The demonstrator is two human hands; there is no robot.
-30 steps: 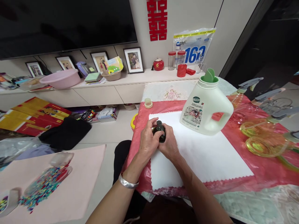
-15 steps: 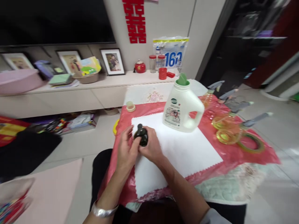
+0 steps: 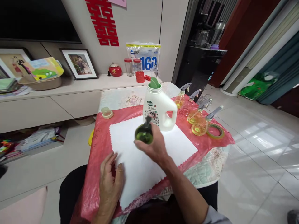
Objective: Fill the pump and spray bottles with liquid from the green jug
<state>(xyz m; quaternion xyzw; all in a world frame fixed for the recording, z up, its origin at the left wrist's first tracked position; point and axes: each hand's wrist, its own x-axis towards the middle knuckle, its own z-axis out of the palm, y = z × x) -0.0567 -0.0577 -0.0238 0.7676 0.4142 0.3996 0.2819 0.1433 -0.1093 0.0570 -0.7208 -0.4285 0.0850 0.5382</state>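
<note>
Right hand (image 3: 156,148): wrapped around small dark-green bottle (image 3: 144,134), held raised over the white cloth (image 3: 177,146), just near of the detergent jug (image 3: 161,109), base tipped nearward | left hand (image 3: 109,183): spread flat on the cloth's near-left edge, by which the cloth is seemingly pinned to the worktop (image 3: 99,146).

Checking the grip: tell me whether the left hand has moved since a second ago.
Yes. The left hand has left the small bottle and come back toward the person, onto the white sheet's near left edge.

Right hand (image 3: 156,147) aloft, fingers curled tight; left hand (image 3: 109,182) flat, palm down.
</note>
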